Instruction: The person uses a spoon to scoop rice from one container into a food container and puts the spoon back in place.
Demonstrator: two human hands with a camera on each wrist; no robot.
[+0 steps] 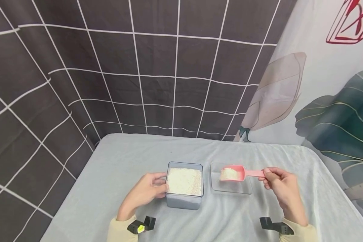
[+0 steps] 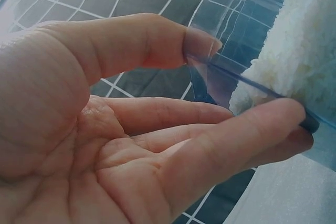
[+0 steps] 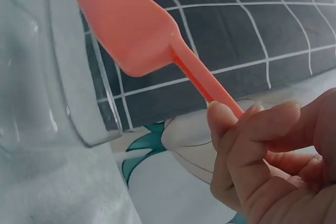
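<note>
In the head view, a translucent blue-grey square container [image 1: 184, 203] is filled near its rim with white rice [image 1: 184, 181]. My left hand [image 1: 146, 190] touches its left side, thumb near the front corner. In the left wrist view, fairly straight fingers [image 2: 226, 140] lie along the container wall beside the rice. My right hand [image 1: 281, 185] pinches the handle end of a pink scoop [image 1: 241, 173], which carries a small heap of rice over a clear rectangular container [image 1: 230, 192]. The right wrist view shows the scoop's underside [image 3: 128, 27] beside the clear container's wall [image 3: 58, 77].
A pale cloth [image 1: 133, 151] covers the table, with folds toward the near edge. Behind it hangs a dark curtain [image 1: 154, 87] with a white grid, and a patterned white curtain [image 1: 284, 117] with leaf shapes stands at the right. Each wrist wears a black strap [image 1: 142, 225].
</note>
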